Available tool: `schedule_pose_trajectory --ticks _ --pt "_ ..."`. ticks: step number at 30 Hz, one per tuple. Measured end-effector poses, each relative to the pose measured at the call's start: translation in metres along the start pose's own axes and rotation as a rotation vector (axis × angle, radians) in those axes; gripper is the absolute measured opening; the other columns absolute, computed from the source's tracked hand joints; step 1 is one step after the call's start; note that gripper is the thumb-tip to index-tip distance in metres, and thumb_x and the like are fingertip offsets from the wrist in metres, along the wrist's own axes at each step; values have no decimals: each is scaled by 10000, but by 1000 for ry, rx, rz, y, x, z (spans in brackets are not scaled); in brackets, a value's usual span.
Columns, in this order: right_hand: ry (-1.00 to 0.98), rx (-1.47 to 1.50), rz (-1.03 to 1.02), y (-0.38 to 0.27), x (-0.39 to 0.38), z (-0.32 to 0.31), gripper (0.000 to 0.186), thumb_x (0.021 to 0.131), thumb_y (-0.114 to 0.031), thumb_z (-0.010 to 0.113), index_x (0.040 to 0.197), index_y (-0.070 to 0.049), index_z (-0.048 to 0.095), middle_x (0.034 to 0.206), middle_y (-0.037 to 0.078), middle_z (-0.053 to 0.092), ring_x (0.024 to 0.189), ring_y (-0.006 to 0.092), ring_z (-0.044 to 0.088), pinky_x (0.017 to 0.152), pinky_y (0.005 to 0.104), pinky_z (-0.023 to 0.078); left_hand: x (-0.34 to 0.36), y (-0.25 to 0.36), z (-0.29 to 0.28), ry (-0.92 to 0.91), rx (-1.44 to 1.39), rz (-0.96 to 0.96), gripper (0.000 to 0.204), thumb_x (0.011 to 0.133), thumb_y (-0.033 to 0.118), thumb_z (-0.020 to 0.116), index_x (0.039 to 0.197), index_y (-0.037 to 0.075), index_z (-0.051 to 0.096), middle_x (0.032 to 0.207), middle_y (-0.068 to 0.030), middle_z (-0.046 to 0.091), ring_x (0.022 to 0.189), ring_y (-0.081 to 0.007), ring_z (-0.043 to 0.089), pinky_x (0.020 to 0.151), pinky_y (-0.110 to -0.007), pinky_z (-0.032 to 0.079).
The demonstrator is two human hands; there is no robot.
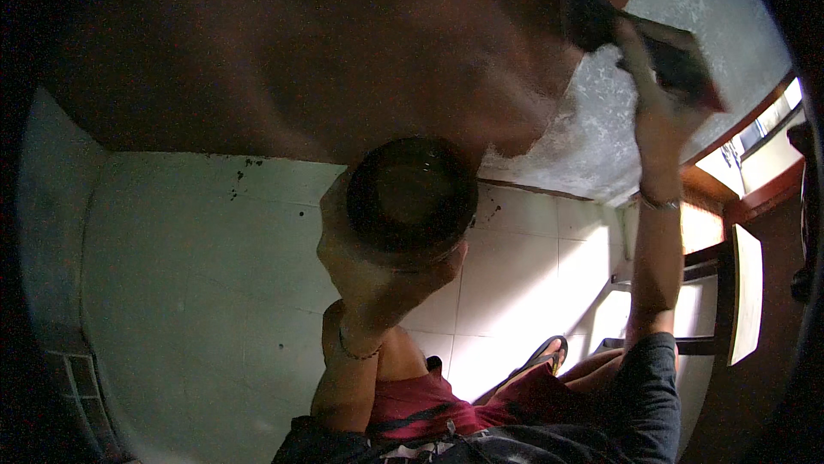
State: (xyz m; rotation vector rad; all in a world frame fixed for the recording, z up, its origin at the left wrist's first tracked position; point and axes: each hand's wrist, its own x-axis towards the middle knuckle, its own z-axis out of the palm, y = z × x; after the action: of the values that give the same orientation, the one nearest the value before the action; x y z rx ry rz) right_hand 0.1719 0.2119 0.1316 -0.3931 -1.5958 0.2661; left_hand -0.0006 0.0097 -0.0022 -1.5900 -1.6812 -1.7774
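Observation:
My left hand [360, 279] grips a round container [412, 194] with dark contents, held at the centre of the view in front of the wall. My right hand [654, 112] is raised at upper right, closed on a dark brush [592, 13] with a broad head, blurred by motion, against the wall. The wall has a wet-looking brown coat [257, 43] across its left and middle and a mottled pale grey part [721, 18] on the right.
A tiled floor [506, 284] with dark specks lies below, partly sunlit. At right are a dark-framed piece of furniture with a pale top [745, 292] and a bright window or doorway [768, 121]. A grey side wall [56, 206] stands at left. My legs and sandalled foot show below.

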Motion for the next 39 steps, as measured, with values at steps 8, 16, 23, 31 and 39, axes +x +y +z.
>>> schedule_pose_trajectory --ticks 8,16,23,31,39 --pt "-401 182 129 -27 15 -77 156 915 -143 723 992 -57 618 885 32 655 618 73 555 469 215 409 3 30 47 -119 148 -161 925 573 336 901 1345 31 492 1195 -179 621 1074 -323 646 930 -409 533" --pt "-577 279 134 -18 -7 -101 248 823 -93 806 928 -47 586 807 60 652 655 100 604 512 220 465 -6 59 103 -311 205 -176 989 560 471 869 1394 114 473 1311 -169 560 1196 -374 563 1057 -465 454" --pt "-743 305 139 -6 -10 -83 238 769 -5 818 857 -35 599 797 73 659 698 126 618 608 243 474 -14 44 113 -275 142 -104 920 576 355 904 1325 6 500 1175 -188 609 1051 -357 641 895 -419 539" --pt "-899 92 -37 -9 -11 -72 208 766 2 793 829 -45 600 760 32 646 666 105 631 594 234 478 -23 37 111 -286 156 -97 954 541 352 911 1332 17 495 1237 -204 559 1107 -365 609 916 -449 526" --pt "-890 89 -176 -10 -24 -65 238 767 -77 830 859 -80 610 812 8 630 739 127 627 645 263 486 -31 48 105 -173 -23 -95 948 527 358 908 1322 33 505 1196 -178 600 1086 -351 627 926 -438 528"
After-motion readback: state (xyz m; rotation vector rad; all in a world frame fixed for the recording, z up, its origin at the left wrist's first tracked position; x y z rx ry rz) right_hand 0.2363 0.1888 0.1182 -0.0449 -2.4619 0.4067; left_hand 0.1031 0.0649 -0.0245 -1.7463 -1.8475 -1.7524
